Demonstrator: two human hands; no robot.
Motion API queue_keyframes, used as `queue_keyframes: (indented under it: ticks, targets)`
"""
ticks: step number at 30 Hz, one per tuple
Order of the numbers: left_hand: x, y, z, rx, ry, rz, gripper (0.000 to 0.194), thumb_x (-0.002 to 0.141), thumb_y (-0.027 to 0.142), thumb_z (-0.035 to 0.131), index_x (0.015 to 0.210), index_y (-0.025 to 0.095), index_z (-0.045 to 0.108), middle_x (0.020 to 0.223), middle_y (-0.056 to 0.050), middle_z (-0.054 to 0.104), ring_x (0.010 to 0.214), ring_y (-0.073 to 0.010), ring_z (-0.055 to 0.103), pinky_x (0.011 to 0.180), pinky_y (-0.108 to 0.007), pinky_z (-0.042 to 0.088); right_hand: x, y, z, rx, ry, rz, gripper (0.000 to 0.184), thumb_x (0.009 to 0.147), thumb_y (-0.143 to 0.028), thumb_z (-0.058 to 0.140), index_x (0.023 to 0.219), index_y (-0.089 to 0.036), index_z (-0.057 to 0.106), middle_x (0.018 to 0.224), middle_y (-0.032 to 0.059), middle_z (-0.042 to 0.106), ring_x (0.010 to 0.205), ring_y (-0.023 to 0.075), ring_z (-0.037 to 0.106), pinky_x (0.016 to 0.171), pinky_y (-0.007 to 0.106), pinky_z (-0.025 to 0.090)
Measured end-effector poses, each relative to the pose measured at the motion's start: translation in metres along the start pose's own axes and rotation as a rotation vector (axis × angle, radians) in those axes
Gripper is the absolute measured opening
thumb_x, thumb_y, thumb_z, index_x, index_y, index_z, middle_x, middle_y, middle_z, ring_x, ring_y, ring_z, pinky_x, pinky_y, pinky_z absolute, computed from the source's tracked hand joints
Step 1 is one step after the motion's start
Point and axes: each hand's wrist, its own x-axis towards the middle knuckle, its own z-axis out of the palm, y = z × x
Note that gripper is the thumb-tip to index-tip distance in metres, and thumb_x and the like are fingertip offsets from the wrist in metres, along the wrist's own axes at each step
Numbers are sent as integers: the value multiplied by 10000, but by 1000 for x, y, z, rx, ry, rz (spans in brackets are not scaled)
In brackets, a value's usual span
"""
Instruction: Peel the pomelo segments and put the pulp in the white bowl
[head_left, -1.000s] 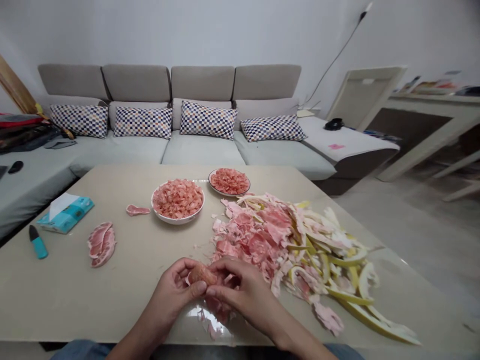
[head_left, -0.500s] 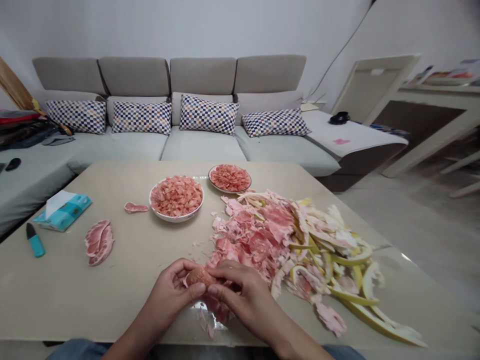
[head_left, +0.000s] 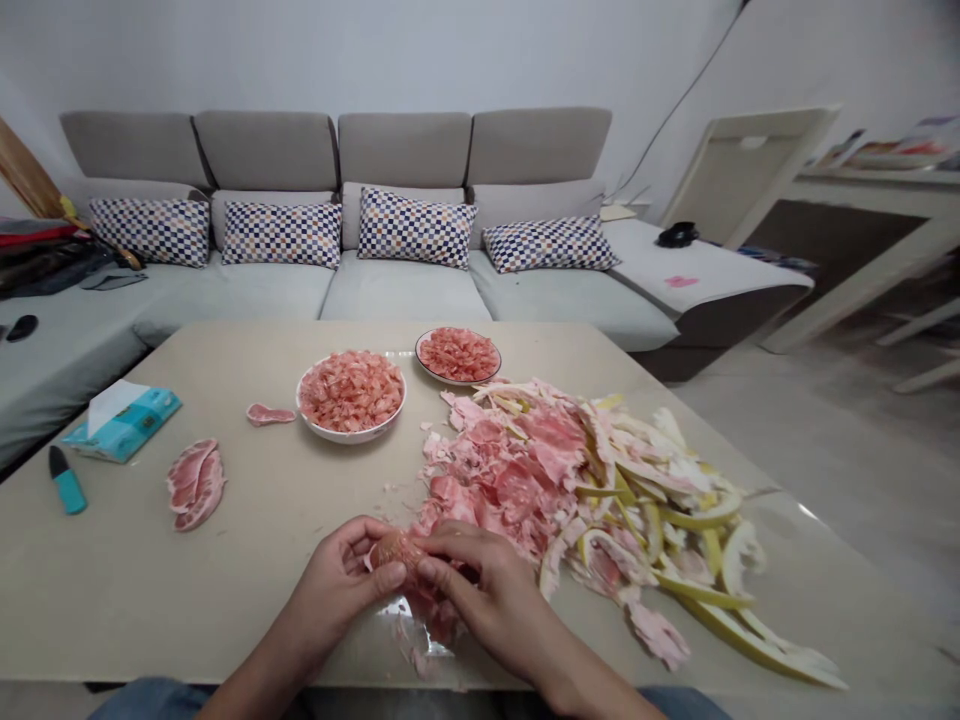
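Between my two hands, low over the front of the table, is a pink pomelo segment (head_left: pixel 397 549). My left hand (head_left: pixel 349 575) is closed round its left side, thumb along the near face. The fingers of my right hand (head_left: pixel 476 577) pinch the segment's right edge, where loose pink membrane hangs down. Just beyond and to the right spreads a heap of pink membrane (head_left: pixel 502 470) and yellow-green pomelo peel (head_left: pixel 705 600). A bowl (head_left: pixel 350 437) piled with pink pulp stands farther back, and a smaller plate (head_left: pixel 459 380) of pulp lies behind it to the right.
On the left lie unpeeled-looking pomelo segments (head_left: pixel 196 484), a small membrane-covered piece (head_left: pixel 270 414), a blue tissue pack (head_left: pixel 124 425) and a knife with a turquoise part (head_left: pixel 69 483). A grey sofa (head_left: pixel 405 285) with checked cushions runs behind the table (head_left: pixel 247 590).
Both hands stay in nearly the same place, with the fingers shifting slightly on the pomelo segment. The whole view has slid a few pixels.
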Motion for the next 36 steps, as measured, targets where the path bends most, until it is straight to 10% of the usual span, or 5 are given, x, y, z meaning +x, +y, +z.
queue_keyframes:
  ticks: [21, 27, 36]
  targets:
    - [0, 4, 1, -41, 22, -19, 288, 683, 318, 776, 897, 159, 666, 873, -62, 709, 839, -204, 628, 792, -298, 466, 2, 6, 4, 53, 143, 54, 235, 892, -367, 549, 964, -222, 720, 948, 64, 717, 895, 204, 635, 788, 287, 470]
    - [0, 2, 2, -65, -34, -32, 316, 702, 309, 762, 964, 162, 662, 971, -89, 710, 925, -229, 632, 848, -321, 465, 3, 12, 5, 165, 132, 191, 414, 902, -487, 477, 674, -174, 622, 643, 9, 596, 617, 152, 565, 561, 242, 435]
    - [-1, 4, 2, -87, -75, -45, 303, 742, 272, 731, 1021, 172, 664, 1009, -88, 705, 961, -231, 624, 887, -332, 450, 5, 8, 3, 565, 65, 395, 428, 796, -599, 566, 743, -175, 603, 659, -6, 593, 537, 120, 552, 482, 226, 453]
